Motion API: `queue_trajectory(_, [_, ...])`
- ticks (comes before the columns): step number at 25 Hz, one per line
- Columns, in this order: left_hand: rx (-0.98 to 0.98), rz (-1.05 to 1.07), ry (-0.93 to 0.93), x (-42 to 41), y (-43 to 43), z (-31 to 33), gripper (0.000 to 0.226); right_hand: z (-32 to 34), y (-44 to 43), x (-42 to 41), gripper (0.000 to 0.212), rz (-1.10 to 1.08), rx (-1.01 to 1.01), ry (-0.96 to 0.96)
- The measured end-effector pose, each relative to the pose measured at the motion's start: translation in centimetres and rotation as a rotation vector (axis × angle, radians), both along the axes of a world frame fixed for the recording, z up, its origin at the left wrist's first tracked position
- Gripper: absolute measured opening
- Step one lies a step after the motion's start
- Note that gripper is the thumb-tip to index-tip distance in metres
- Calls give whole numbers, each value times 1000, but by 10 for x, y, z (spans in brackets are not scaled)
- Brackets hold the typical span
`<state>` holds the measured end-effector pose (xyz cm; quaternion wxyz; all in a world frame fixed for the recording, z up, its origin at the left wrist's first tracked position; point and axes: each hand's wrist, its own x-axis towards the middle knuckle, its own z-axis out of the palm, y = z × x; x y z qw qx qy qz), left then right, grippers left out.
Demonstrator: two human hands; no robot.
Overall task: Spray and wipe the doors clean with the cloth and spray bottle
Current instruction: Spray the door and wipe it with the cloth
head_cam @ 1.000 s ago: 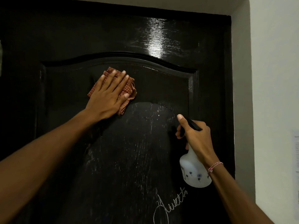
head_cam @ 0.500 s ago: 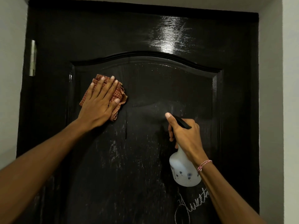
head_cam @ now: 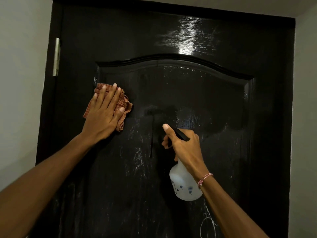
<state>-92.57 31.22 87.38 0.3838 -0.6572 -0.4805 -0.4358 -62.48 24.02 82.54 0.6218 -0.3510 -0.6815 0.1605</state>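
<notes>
Presses left hand (head_cam: 103, 114) flat on red-checked cloth (head_cam: 123, 103), fingers straight and slightly spread; pins cloth, bunched, against black door (head_cam: 188, 90) at upper left corner of the raised panel, just below the left end of the arched moulding (head_cam: 171, 59). Grips spray bottle (head_cam: 183, 186) in right hand (head_cam: 186, 146): fingers curled round the black spray head (head_cam: 181, 134) and neck, thumb (head_cam: 166, 126) stretched up along the top, nozzle toward the door near mid-panel. Holds the white translucent bottle body below the wrist, small blue flower print facing the camera; cannot tell whether it touches the door. Shows dark wet patch (head_cam: 197, 119) on the panel just above and to the right of the right hand, plus one thin run (head_cam: 151, 140) trailing down just left of the thumb. Shows pale dusty streaks (head_cam: 139, 158) across the lower panel between the two arms, and a white chalk-like scribble (head_cam: 207, 224) at the bottom beside the right forearm. Wears red-and-white thread bracelet (head_cam: 205, 178) on right wrist. Records glare (head_cam: 188, 35) on upper door, metal hinge (head_cam: 56, 57) on its left edge, pale wall (head_cam: 20, 83) on either side.
</notes>
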Motion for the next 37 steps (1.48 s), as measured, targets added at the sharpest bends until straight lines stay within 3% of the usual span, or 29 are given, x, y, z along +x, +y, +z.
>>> queue_trajectory(9, [-30, 44, 1, -13, 0, -35, 71, -21, -7, -40, 50, 48, -97, -110])
queue_trajectory(14, [-45, 67, 29, -15, 1, -33, 73, -52, -7, -71, 52, 111, -172, -22])
queue_trajectory(21, [-79, 63, 71, -16, -3, -39, 74, -77, -4, -100, 49, 186, -287, -60])
queue_trajectory(27, [-41, 48, 31, -4, 1, -69, 74, -102, -4, -70, 52, 112, -263, -26])
queue_trajectory(37, [-10, 71, -20, 41, 6, -63, 74, -95, -3, 8, 57, 100, -168, 51])
